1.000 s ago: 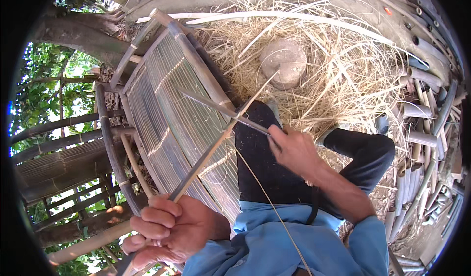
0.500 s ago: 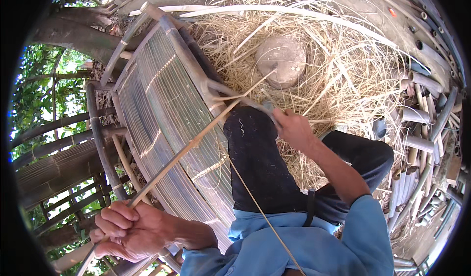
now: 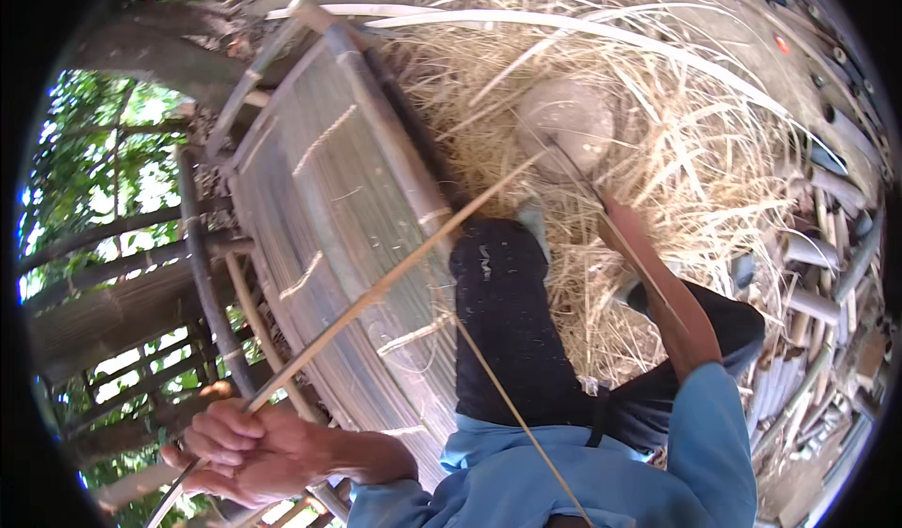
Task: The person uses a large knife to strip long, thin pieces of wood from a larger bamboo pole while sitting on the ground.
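My left hand is closed around a long, narrow bamboo strip, which slants up and right across the slatted bamboo bench. Its far end reaches the round block lying in the shavings. My right hand, somewhat blurred, grips a slender knife just right of the block. The blade points up and left, close to the strip's far end; whether they touch I cannot tell. What looks like a long handle runs back along my right forearm. A thinner strip crosses from beside my thigh over my blue shirt.
The slatted bamboo bench stands on my left, with a pole railing beyond it. Pale shavings surround the block. A long whitish strip arcs behind them. Cut bamboo tubes are piled at the right.
My right hand and the knife have moved right and slightly up, from across the strip to beside the block. My left hand keeps its hold. The whole view has shifted slightly.
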Demonstrator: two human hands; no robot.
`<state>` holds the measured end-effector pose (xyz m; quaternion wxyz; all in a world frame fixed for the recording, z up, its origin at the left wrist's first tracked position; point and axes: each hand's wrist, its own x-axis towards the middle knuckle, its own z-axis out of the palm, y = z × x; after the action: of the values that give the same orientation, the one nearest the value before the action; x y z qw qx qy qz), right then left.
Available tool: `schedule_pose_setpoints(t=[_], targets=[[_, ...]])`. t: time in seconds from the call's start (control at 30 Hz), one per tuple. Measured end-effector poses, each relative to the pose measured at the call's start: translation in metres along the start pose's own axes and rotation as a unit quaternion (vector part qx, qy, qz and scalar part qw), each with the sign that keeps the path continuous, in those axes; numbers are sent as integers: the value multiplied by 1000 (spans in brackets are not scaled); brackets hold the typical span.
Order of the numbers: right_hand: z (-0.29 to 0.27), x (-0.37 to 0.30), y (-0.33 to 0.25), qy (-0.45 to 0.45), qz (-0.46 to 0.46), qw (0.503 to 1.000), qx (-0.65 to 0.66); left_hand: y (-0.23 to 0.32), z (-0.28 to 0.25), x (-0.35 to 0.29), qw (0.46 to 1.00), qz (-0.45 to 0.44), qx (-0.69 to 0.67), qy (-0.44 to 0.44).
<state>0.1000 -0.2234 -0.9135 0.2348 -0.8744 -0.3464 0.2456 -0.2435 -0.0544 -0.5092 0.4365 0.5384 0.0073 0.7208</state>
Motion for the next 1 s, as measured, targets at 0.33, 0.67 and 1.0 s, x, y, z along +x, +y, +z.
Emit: schedule_pose_setpoints(t=[0.33,0.67,1.0], targets=[[-99,-181,-210,72,-219,967,105,18,76,-36,991,85,76,64],[-127,-244,-245,74,-302,945,100,33,92,-78,990,81,63,101],[-112,-200,-224,88,-256,962,34,29,93,-74,985,72,116,110]])
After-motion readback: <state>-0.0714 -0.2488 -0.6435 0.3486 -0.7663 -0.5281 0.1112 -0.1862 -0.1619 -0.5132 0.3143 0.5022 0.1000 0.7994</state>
